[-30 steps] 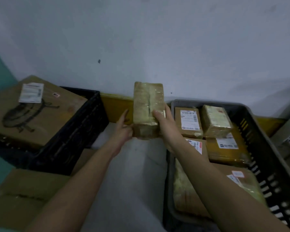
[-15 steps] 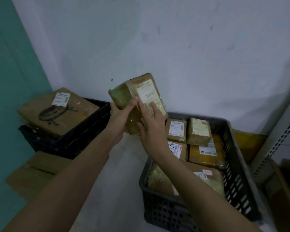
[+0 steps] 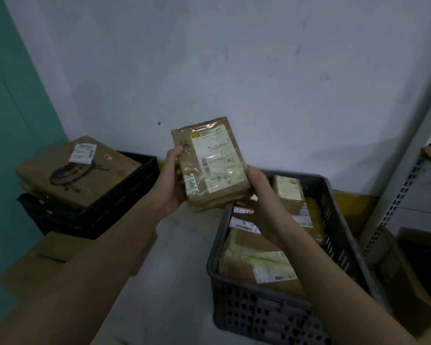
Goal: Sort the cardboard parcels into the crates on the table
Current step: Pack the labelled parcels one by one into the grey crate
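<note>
Grey crate [image 3: 271, 317], near right, on the pale desk [image 3: 179, 282]: slotted walls, packed with taped cardboard parcels. Nearest inside, a large parcel [image 3: 256, 262] under yellowish wrap with a white label; behind it smaller labelled parcels, one small box [image 3: 289, 191] lying on top at the far end.

Flat carton [image 3: 47, 257], near left, lying low beside the desk edge.

Left hand [image 3: 171, 185]: grip clenched on the left edge of the held parcel [image 3: 209, 163], thumb on its front face. Right hand [image 3: 261, 195]: grip closed on the parcel's lower right corner, fingers behind it.

Held parcel: brown cardboard under clear tape, long white label facing the camera, tilted a little to the left, raised above the gap between the two crates, clear of both.

Black crate [image 3: 115, 200], left, farther back: a big flat box [image 3: 77, 173] printed with a dark round outline lies tilted over its rim, white label near its top.

Metal shelf upright [image 3: 406, 175], right. White wall [image 3: 234, 58] behind; teal panel [image 3: 15, 95] at left.
</note>
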Action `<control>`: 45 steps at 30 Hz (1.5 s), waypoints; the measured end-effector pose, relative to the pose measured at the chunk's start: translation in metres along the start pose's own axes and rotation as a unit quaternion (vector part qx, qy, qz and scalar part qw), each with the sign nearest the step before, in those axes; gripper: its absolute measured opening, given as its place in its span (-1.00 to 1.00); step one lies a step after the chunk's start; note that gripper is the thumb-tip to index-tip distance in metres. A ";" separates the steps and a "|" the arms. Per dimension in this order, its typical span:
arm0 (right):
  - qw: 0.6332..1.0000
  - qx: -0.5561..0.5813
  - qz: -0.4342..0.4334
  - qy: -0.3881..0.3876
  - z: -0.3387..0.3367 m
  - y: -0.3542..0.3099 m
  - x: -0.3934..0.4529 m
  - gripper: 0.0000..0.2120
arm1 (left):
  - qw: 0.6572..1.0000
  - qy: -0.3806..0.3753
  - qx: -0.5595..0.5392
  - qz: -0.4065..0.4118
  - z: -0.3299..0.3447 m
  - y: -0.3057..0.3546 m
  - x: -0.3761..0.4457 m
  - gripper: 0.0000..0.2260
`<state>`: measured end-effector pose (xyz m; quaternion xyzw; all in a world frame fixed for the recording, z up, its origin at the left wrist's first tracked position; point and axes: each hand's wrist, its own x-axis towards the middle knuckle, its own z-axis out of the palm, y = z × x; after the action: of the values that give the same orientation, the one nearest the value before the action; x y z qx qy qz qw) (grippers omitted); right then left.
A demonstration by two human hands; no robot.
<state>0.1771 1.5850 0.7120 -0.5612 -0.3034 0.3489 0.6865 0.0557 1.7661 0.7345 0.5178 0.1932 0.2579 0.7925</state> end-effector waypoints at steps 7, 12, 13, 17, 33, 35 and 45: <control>0.995 0.077 -0.010 0.070 0.008 0.003 -0.014 -0.48 | 0.992 -0.019 0.116 -0.044 0.007 0.010 0.001 -0.39; 0.996 0.054 0.027 0.067 -0.021 -0.006 -0.041 -0.56 | 0.989 -0.070 0.116 -0.057 0.016 -0.012 -0.013 -0.34; 0.994 0.073 0.032 0.073 -0.027 -0.004 -0.048 -0.60 | 0.991 -0.062 0.108 -0.055 0.021 -0.020 -0.018 -0.35; 0.981 0.130 0.086 0.116 -0.035 0.008 -0.062 -0.47 | 0.997 0.058 0.029 -0.042 0.053 -0.050 -0.031 -0.27; 0.893 -0.195 0.098 0.393 -0.150 0.017 -0.028 -0.44 | 0.803 0.060 0.592 0.003 0.044 -0.140 0.016 -0.36; 0.882 -0.239 0.113 0.391 -0.159 0.029 -0.020 -0.42 | 0.806 0.051 0.589 -0.022 0.032 -0.156 0.019 -0.34; 0.793 -0.534 0.232 0.179 -0.192 0.043 0.033 -0.71 | 0.759 0.073 0.647 0.009 0.019 -0.191 0.029 -0.38</control>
<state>0.3449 1.5107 0.6347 -0.9445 -0.1742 0.1732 0.2183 0.1296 1.7072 0.5648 0.8888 0.3662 0.1158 0.2501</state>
